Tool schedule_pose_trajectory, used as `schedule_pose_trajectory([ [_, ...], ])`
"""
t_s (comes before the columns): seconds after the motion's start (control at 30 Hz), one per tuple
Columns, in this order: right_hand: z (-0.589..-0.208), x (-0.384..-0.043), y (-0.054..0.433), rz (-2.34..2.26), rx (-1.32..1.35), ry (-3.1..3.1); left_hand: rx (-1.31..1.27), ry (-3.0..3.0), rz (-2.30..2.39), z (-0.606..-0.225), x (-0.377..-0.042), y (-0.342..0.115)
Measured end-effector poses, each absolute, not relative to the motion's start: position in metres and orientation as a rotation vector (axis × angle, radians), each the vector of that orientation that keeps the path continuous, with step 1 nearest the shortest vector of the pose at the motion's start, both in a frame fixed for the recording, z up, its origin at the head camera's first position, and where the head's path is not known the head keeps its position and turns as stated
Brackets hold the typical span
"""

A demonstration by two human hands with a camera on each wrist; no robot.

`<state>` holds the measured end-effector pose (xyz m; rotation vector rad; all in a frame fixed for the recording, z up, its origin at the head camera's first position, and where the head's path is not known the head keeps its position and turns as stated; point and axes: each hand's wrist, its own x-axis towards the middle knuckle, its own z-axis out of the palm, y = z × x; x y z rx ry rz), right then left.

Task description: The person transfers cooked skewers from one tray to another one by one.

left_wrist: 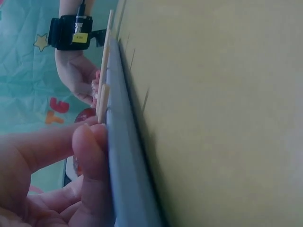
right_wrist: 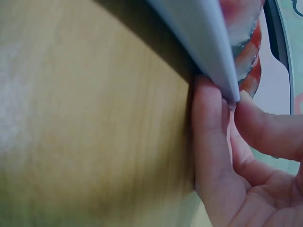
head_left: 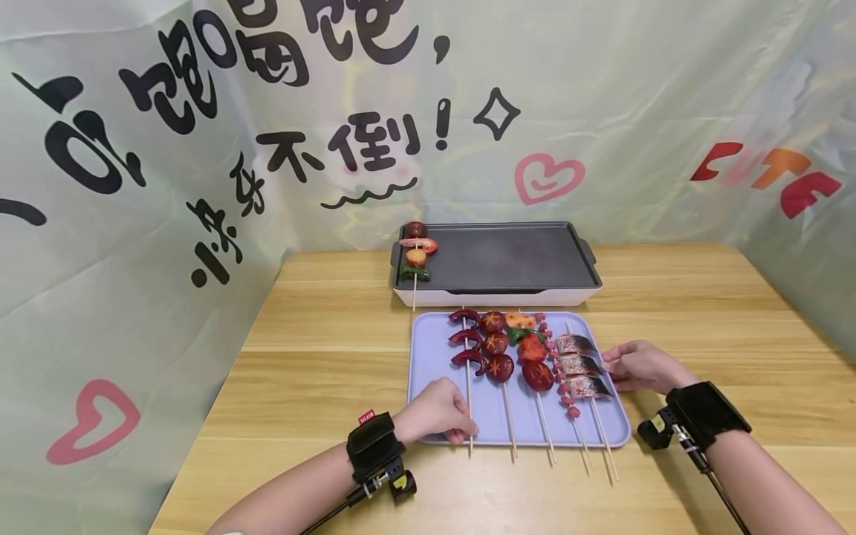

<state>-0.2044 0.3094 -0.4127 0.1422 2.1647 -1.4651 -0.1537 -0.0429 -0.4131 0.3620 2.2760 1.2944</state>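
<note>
My left hand is at the front edge of a lavender tray, with thumb and index finger pinching the stick of the leftmost skewer, which carries dark red curled pieces. In the left wrist view the stick end shows just beyond the fingertips, beside the tray rim. My right hand grips the tray's right edge; the right wrist view shows its thumb above the rim and fingers underneath. Closest to that hand lies the fish-slice skewer.
Between the outer skewers lie a mushroom skewer, a mixed skewer and a skewer of small pink pieces. Behind the tray stands a grill with one mixed skewer at its left. A printed cloth hangs around the wooden table.
</note>
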Motion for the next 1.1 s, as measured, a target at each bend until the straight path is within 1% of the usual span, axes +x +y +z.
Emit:
schedule_pose_trajectory([
  [0.2,-0.413,-0.204,0.309,-1.456,0.154,2.172,0.4,2.351,1.224,-0.398,-0.173,-0.053],
  [0.37,-0.413,-0.204,0.309,-1.456,0.152,2.17,0.406,2.452,1.312,-0.377,-0.197,-0.069],
  [0.6,-0.414,-0.205,0.309,-1.474,0.149,2.157,0.266,2.59,1.531,-0.356,-0.225,-0.093],
  [0.83,-0.415,-0.205,0.31,-1.478,0.152,2.156,0.154,2.678,1.61,-0.357,-0.255,-0.106],
  [1.1,-0.413,-0.204,0.31,-1.478,0.164,2.158,-0.085,2.401,1.802,-0.365,-0.279,-0.107],
])
